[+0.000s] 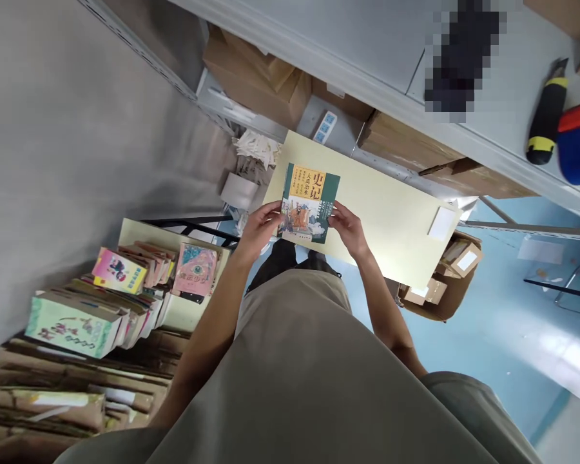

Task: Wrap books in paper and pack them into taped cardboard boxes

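A book [310, 203] with a green, yellow and white illustrated cover and Chinese lettering is held up in front of me, its cover facing the camera. My left hand [262, 227] grips its left edge, and my right hand [347, 227] grips the right edge near the lower corner. Beneath it lies the pale yellow tabletop [391, 225]. Whether the book touches the table, I cannot tell. The fingertips behind the book are hidden.
Stacked books [77, 322] stand on a side table at left, above flattened cardboard [43, 406]. A carton of small boxes [439, 309] sits right of the table. A grey shelf [367, 84] overhangs the far side, carrying a utility knife [547, 116]. A power strip [325, 127] lies beyond the tabletop.
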Demonstrator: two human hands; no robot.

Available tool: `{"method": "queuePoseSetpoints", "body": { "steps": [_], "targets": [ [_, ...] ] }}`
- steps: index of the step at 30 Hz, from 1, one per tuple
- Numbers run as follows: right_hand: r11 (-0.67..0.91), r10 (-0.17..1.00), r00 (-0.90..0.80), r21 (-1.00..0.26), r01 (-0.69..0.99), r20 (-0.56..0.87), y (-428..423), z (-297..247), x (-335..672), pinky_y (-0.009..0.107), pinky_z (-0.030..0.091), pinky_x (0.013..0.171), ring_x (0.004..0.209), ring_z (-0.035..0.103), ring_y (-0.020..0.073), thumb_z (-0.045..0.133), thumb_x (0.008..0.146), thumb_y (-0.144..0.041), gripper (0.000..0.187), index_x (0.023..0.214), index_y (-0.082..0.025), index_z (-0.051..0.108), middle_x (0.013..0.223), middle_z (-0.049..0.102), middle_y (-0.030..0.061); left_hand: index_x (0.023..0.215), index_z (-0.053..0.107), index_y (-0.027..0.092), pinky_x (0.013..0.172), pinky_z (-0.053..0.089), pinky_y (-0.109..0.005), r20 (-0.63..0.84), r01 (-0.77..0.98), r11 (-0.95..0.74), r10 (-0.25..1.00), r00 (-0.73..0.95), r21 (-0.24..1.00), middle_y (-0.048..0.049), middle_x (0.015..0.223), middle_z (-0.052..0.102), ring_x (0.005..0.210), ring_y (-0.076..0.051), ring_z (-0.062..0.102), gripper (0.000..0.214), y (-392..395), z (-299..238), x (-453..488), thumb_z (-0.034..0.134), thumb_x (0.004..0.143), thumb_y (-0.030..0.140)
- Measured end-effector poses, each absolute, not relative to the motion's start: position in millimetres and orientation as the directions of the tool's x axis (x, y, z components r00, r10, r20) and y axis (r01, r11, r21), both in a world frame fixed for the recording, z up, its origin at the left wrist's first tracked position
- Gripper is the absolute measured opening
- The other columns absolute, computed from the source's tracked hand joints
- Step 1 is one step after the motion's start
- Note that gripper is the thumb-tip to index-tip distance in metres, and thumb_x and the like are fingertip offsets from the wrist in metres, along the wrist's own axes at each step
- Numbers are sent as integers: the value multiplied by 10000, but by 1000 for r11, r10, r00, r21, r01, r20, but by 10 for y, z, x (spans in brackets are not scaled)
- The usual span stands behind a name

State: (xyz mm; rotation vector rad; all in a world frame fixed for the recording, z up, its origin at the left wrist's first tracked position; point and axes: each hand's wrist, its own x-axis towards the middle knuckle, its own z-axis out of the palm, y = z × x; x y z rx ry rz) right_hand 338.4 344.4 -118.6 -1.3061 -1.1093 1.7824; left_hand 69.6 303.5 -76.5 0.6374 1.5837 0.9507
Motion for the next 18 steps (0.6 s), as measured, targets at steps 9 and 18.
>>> {"method": "queuePoseSetpoints", "body": {
  "steps": [9, 18],
  "targets": [
    [-577, 814, -65, -816, 14, -577, 3952, -2012, 2713, 503, 689, 1117, 1221, 809, 293, 962, 741, -691, 829, 1406, -230, 787, 1301, 883, 119, 1001, 838, 192, 947, 606, -328, -643, 18, 651, 754, -134, 759, -122, 1170, 878, 1088, -291, 790, 202, 3892, -1717, 232, 853, 808, 251],
    [-544, 836, 144, -835, 84, -530, 4104, -2343, 2515, 521, 659, 1108, 1250, 783, 316, 890, 663, -736, 704, 1153, -245, 773, 1235, 876, 136, 1026, 837, 167, 1086, 624, -389, -645, -89, 641, 764, -16, 762, -137, 1241, 887, 1273, -345, 800, 203, 4177, -2290, 117, 797, 832, 209]
  ]
}}
